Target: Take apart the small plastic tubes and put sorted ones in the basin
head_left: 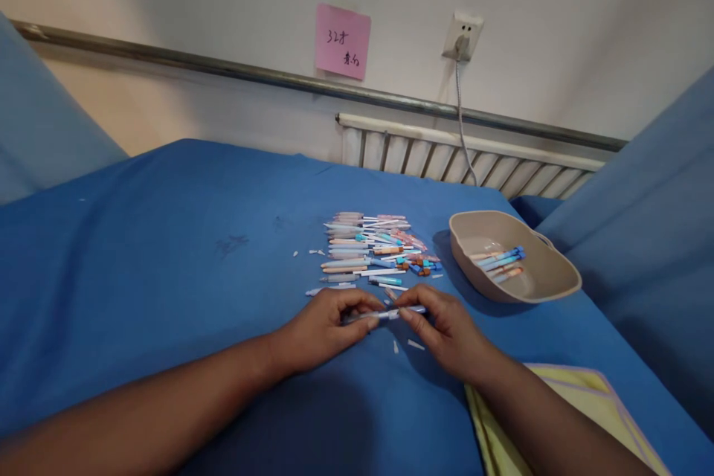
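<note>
Between my two hands is a slim, pale pen, held level just above the blue cloth. My left hand is closed with thumb and fingers pinching its left part. At the other end, my right hand pinches the bluish right part of the pen. Whether the two parts are joined is hard to make out. Right beyond my hands lie rows of pen barrels, white refills and small blue and brown pen parts.
A beige basket with several assembled-looking pens stands at the right. Small white bits lie near my hands. A yellow folded cloth is under my right forearm. Behind are a radiator and a metal rail.
</note>
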Demonstrator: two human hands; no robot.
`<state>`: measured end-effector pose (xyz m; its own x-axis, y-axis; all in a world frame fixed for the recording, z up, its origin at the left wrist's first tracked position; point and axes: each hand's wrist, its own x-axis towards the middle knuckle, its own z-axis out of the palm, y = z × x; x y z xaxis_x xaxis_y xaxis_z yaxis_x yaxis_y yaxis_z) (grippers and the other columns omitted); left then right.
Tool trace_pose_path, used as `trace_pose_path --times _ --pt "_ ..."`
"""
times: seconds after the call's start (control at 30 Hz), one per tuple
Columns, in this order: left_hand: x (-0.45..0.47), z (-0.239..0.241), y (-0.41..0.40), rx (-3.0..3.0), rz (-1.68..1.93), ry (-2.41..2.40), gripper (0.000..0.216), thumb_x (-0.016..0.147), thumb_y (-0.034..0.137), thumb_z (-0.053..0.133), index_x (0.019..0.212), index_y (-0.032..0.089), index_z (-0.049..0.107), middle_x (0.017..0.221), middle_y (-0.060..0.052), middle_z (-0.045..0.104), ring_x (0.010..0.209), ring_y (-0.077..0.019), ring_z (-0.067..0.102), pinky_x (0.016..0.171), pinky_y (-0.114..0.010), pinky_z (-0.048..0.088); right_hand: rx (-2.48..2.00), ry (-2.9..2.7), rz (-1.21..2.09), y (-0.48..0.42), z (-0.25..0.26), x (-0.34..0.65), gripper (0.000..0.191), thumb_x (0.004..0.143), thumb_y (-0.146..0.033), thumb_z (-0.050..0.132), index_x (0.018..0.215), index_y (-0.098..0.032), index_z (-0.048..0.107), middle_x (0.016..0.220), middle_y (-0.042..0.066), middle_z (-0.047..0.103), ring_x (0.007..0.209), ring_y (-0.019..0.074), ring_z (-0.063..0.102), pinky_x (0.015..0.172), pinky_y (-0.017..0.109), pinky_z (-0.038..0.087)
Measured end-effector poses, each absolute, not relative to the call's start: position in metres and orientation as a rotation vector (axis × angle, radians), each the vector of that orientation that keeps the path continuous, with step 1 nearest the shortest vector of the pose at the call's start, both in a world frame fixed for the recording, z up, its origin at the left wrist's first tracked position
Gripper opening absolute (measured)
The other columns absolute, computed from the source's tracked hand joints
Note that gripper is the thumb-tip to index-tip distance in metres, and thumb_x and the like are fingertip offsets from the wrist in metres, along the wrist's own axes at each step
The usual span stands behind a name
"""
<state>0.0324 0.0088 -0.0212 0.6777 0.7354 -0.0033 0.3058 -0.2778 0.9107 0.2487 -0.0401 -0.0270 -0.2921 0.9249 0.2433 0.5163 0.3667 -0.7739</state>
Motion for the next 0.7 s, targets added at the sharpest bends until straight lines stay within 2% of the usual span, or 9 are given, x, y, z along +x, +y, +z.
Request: trace_pose_path --times 0.13,0.3,0.7 --pt "0.0342 -0.0209 0.0041 1.837 0.528 0.834 0.02 0.081 0.03 0.061 0.095 0.017 0.068 0.082 -0.001 0.068 0.076 -0.0145 0.06 0.07 -0.024 0.046 -1.253 -1.985 0.787 -0.0474 -0.0259 0.2406 0.011 0.088 -0.019 0.055 0.099 -0.021 0.056 0.088 0.001 0.064 0.079 0.0149 0.059 0.072 0.026 0.043" --pt "0.0337 -0.0228 0.0032 1.818 0.503 0.78 0.02 0.082 0.032 0.061 0.093 0.017 0.067 0.082 -0.001 0.069 0.077 -0.0146 0.061 0.071 -0.025 0.047 -1.217 -2.073 0.722 -0.0485 -0.0254 0.2402 0.01 0.087 -0.015 0.055 0.094 -0.022 0.056 0.085 0.001 0.062 0.078 0.0149 0.058 0.07 0.026 0.042" --pt "0.0334 -0.0184 -0.0017 2.072 0.501 0.813 0.015 0.084 0.028 0.059 0.093 0.019 0.064 0.085 -0.002 0.069 0.077 -0.0151 0.062 0.071 -0.025 0.046 -1.22 -2.182 0.686 -0.0501 -0.0215 0.2407 0.011 0.093 -0.025 0.049 0.091 -0.021 0.059 0.083 0.003 0.064 0.078 0.0168 0.06 0.072 0.027 0.044"
